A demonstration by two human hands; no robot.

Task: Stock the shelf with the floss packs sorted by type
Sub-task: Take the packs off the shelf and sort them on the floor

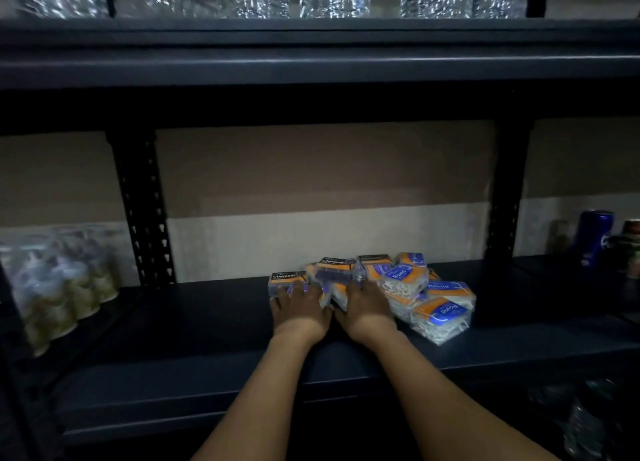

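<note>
Both hands flat, fingers spread: left hand (300, 307) on Charcoal packs (288, 280), right hand (367, 308) beside Round packs (440, 317), all piled mid dark shelf (207, 318).

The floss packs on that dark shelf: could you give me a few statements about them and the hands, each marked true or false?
1. Both hands, left hand and right hand, rest on the pile of floss packs. True.
2. The black-labelled Charcoal packs lie left of the orange-and-blue Round packs. True.
3. The packs stand in two neat rows. False: they lie in a loose heap.
4. The dark metal shelf holds the packs at its far left end. False: they sit near the middle.
5. A blue can stands to the right. True.
</note>
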